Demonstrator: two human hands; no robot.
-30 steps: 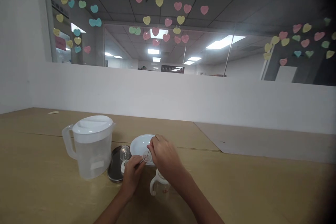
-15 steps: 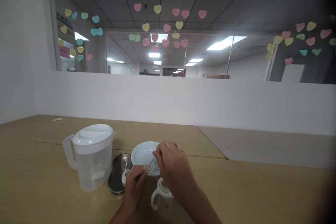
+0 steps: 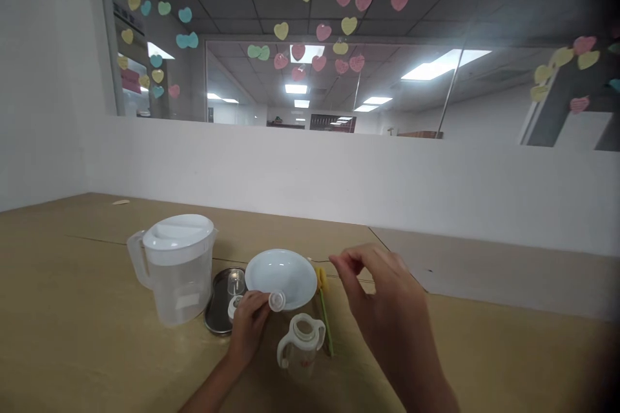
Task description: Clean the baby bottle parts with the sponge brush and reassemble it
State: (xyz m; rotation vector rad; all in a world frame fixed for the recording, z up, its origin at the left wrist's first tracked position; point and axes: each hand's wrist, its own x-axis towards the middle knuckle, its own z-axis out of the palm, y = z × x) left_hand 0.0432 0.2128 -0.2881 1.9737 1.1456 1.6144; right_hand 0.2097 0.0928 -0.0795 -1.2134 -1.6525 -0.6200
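My left hand (image 3: 248, 326) is closed, its fingertips pinching a clear bottle nipple (image 3: 277, 301) by the edge, in front of the white bowl (image 3: 259, 268). To the right, my right hand (image 3: 387, 297) is raised over the table with thumb and forefinger pressed together; what they hold, if anything, I cannot make out. Between my hands stands an open baby bottle (image 3: 303, 345) with two white handles. A bottle brush (image 3: 325, 316) with a yellow head and green handle lies beside the bowl. Left of my left hand, a metal tray (image 3: 216, 316) holds a clear cap (image 3: 236, 282) and a white ring (image 3: 233, 307).
A lidded white pitcher (image 3: 181, 277) stands left of the tray, its handle facing left. A small flat pale piece (image 3: 121, 202) lies at the table's far left. Behind the table (image 3: 97, 310) rises a white wall (image 3: 290, 168) with a window above it.
My right hand has moved right, away from the nipple, where it held a thin stick. The bottle and brush are now uncovered. My left hand still holds the nipple. The view has shifted slightly.
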